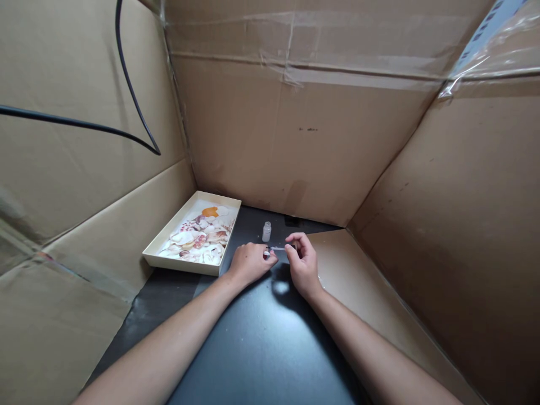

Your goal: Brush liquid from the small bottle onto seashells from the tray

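My left hand (252,262) is closed, thumb and fingers pinched round a small white piece (266,254) that looks like a cap. My right hand (302,263) faces it, its thumb and index finger pinching a slim pale, translucent stick (277,248). The stick lies level between the two hands, and its dark end reaches the left fingertips; whether they grip it I cannot tell. Just beyond the hands a small clear bottle (266,232) with whitish contents stands upright on the dark table, its neck uncapped.
Left of my hands, a cream tray (181,266) holds many seashells (202,233) and an orange piece (210,212). A cardboard sheet (358,281) lies at the right on the dark table (236,349). Cardboard walls (270,140) enclose the space; a black cable (126,73) hangs upper left.
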Demonstrator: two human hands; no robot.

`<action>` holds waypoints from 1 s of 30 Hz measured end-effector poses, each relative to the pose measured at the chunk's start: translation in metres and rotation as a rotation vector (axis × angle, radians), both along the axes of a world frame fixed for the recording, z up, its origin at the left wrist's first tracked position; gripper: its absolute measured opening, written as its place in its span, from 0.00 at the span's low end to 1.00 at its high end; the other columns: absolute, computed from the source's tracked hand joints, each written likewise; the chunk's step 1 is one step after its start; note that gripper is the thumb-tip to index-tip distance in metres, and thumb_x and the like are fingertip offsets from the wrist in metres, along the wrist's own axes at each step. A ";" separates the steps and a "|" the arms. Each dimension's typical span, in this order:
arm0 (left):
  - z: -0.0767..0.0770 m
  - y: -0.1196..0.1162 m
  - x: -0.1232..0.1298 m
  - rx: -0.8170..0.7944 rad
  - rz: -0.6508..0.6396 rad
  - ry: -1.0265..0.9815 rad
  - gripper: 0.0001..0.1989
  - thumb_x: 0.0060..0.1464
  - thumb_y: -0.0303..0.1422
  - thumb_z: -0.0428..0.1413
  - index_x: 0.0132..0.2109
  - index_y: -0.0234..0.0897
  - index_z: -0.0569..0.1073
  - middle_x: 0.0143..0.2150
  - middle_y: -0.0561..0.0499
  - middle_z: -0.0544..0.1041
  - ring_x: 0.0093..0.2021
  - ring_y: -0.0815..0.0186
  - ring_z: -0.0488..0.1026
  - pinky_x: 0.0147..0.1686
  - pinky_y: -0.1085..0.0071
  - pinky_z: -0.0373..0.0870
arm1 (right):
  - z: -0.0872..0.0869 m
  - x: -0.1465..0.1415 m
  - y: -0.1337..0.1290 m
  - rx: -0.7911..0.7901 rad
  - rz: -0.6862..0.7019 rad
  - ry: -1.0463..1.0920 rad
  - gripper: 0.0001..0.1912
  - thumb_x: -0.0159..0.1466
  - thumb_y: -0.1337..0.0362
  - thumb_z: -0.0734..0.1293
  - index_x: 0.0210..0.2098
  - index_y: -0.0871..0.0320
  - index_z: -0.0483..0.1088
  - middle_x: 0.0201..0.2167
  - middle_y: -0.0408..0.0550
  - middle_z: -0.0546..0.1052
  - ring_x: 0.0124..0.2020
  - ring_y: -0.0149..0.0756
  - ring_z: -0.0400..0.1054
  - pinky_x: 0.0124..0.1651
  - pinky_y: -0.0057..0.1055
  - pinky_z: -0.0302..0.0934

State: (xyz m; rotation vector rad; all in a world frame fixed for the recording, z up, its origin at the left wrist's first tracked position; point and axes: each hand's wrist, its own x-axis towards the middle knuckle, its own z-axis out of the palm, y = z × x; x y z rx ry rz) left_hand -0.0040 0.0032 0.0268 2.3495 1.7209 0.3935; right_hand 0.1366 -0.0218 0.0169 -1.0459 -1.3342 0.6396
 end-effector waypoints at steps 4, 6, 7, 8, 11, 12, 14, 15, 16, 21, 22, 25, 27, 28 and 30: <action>0.000 0.000 0.000 -0.005 -0.004 0.007 0.18 0.56 0.40 0.46 0.35 0.39 0.78 0.34 0.44 0.81 0.36 0.57 0.77 0.32 0.70 0.63 | 0.000 0.000 0.000 0.003 0.017 0.004 0.04 0.61 0.64 0.62 0.35 0.56 0.63 0.21 0.36 0.55 0.23 0.29 0.51 0.27 0.28 0.47; 0.001 0.000 -0.001 -0.001 -0.009 0.004 0.18 0.57 0.40 0.46 0.35 0.39 0.78 0.34 0.44 0.81 0.35 0.57 0.77 0.32 0.70 0.63 | 0.000 0.000 0.000 0.006 0.037 0.004 0.03 0.61 0.64 0.62 0.35 0.56 0.63 0.21 0.36 0.55 0.22 0.29 0.50 0.27 0.28 0.47; 0.001 0.000 -0.001 0.000 -0.012 0.002 0.18 0.57 0.41 0.46 0.35 0.39 0.78 0.34 0.44 0.81 0.35 0.57 0.77 0.32 0.70 0.63 | 0.000 0.000 -0.001 0.007 0.046 0.004 0.03 0.61 0.64 0.62 0.36 0.56 0.63 0.21 0.36 0.55 0.22 0.29 0.50 0.27 0.28 0.47; 0.001 0.000 -0.001 0.002 -0.014 0.002 0.18 0.58 0.41 0.46 0.35 0.39 0.78 0.34 0.44 0.81 0.35 0.56 0.77 0.32 0.70 0.63 | 0.000 0.000 -0.001 0.008 0.054 0.002 0.03 0.61 0.64 0.62 0.36 0.56 0.63 0.21 0.36 0.55 0.22 0.29 0.50 0.27 0.28 0.47; 0.002 0.000 -0.002 0.011 -0.011 -0.001 0.18 0.58 0.42 0.47 0.36 0.40 0.78 0.34 0.44 0.80 0.36 0.56 0.77 0.32 0.69 0.63 | 0.000 0.000 -0.001 -0.003 0.054 -0.005 0.03 0.61 0.65 0.62 0.36 0.55 0.63 0.21 0.35 0.54 0.22 0.29 0.49 0.26 0.28 0.47; 0.002 0.000 -0.002 0.014 -0.009 -0.003 0.17 0.58 0.42 0.47 0.36 0.40 0.78 0.35 0.45 0.80 0.36 0.56 0.77 0.32 0.70 0.63 | 0.000 0.000 -0.001 -0.009 0.042 -0.007 0.03 0.60 0.65 0.62 0.35 0.55 0.63 0.20 0.35 0.54 0.22 0.29 0.49 0.26 0.28 0.46; 0.002 0.000 -0.002 0.016 -0.003 -0.007 0.16 0.57 0.42 0.48 0.37 0.41 0.78 0.35 0.45 0.80 0.37 0.57 0.77 0.33 0.70 0.62 | 0.001 0.000 -0.001 -0.015 0.009 -0.006 0.03 0.60 0.65 0.63 0.35 0.56 0.62 0.20 0.35 0.54 0.21 0.29 0.48 0.26 0.28 0.45; 0.002 0.000 -0.002 0.016 0.000 -0.007 0.16 0.57 0.42 0.48 0.38 0.41 0.78 0.36 0.45 0.80 0.37 0.57 0.77 0.33 0.71 0.62 | 0.001 0.000 -0.001 -0.012 -0.003 0.001 0.03 0.60 0.65 0.63 0.34 0.56 0.62 0.20 0.35 0.53 0.21 0.29 0.48 0.26 0.28 0.45; 0.002 0.000 -0.002 0.015 0.003 -0.004 0.15 0.57 0.41 0.48 0.38 0.41 0.77 0.36 0.45 0.80 0.38 0.57 0.77 0.33 0.71 0.62 | 0.002 0.000 -0.002 -0.005 -0.008 0.010 0.03 0.60 0.65 0.62 0.34 0.56 0.62 0.20 0.35 0.53 0.21 0.29 0.48 0.26 0.28 0.45; 0.002 0.000 -0.002 0.016 0.001 -0.001 0.15 0.58 0.41 0.47 0.39 0.40 0.76 0.37 0.45 0.80 0.38 0.57 0.76 0.34 0.70 0.62 | 0.001 0.000 -0.002 -0.007 0.034 -0.005 0.04 0.60 0.64 0.62 0.35 0.56 0.63 0.20 0.35 0.54 0.22 0.29 0.49 0.26 0.28 0.46; 0.002 0.001 -0.002 0.018 -0.002 -0.006 0.14 0.58 0.40 0.47 0.39 0.40 0.76 0.37 0.45 0.80 0.38 0.57 0.76 0.34 0.70 0.62 | 0.001 0.000 -0.002 -0.015 0.027 -0.020 0.04 0.60 0.65 0.63 0.35 0.56 0.63 0.20 0.35 0.53 0.21 0.29 0.48 0.26 0.28 0.46; 0.001 0.001 -0.002 0.024 -0.005 -0.017 0.14 0.58 0.40 0.47 0.41 0.40 0.74 0.37 0.45 0.80 0.38 0.57 0.76 0.33 0.70 0.61 | 0.000 0.000 -0.001 -0.016 -0.007 -0.025 0.04 0.60 0.65 0.63 0.35 0.56 0.63 0.20 0.35 0.53 0.22 0.29 0.48 0.26 0.28 0.45; 0.000 0.000 -0.002 0.024 -0.008 -0.020 0.14 0.58 0.41 0.47 0.40 0.40 0.73 0.37 0.46 0.79 0.38 0.57 0.76 0.33 0.70 0.60 | 0.000 0.001 -0.001 -0.005 -0.006 -0.009 0.03 0.61 0.65 0.62 0.35 0.56 0.63 0.21 0.35 0.54 0.22 0.29 0.49 0.26 0.28 0.46; 0.001 0.000 -0.003 0.022 -0.011 -0.024 0.14 0.58 0.41 0.47 0.39 0.40 0.73 0.37 0.46 0.79 0.37 0.57 0.76 0.32 0.70 0.60 | 0.000 0.001 -0.001 -0.002 0.001 -0.007 0.03 0.61 0.64 0.62 0.35 0.56 0.63 0.21 0.36 0.55 0.22 0.29 0.50 0.27 0.28 0.47; 0.001 0.000 -0.003 0.016 -0.023 -0.045 0.13 0.58 0.42 0.46 0.38 0.40 0.71 0.36 0.47 0.79 0.36 0.58 0.76 0.31 0.70 0.58 | 0.000 0.000 -0.002 -0.005 0.011 -0.013 0.03 0.61 0.64 0.62 0.35 0.56 0.63 0.21 0.36 0.55 0.22 0.29 0.50 0.27 0.28 0.47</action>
